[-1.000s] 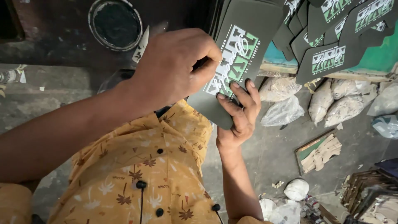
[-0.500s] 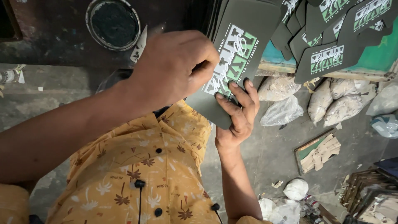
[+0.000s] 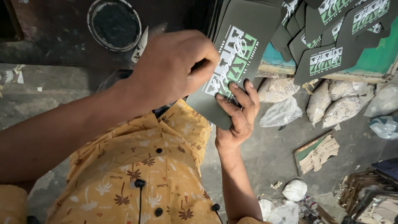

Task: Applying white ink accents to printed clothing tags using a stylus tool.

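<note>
Seen from above, my yellow flower-print shirt [image 3: 137, 174] fills the lower frame as I work over a dark printed panel [image 3: 238, 58] with a green-and-white design, which lies at the bench edge straight before me. My left hand [image 3: 172, 68] is curled tight over its middle, fingers pinched down on the print. My right hand [image 3: 238, 112] grips the panel's lower edge, fingers spread on top of it. More printed panels [image 3: 327, 58] lie fanned across a teal surface [image 3: 385, 49] at right. Clear plastic bags [image 3: 331, 103] stuffed with pale pieces lie on the floor below, near a shallow tray [image 3: 317, 151] stacked with tan cut-outs. A round tin [image 3: 114, 23] holding something black sits at top left.
</note>
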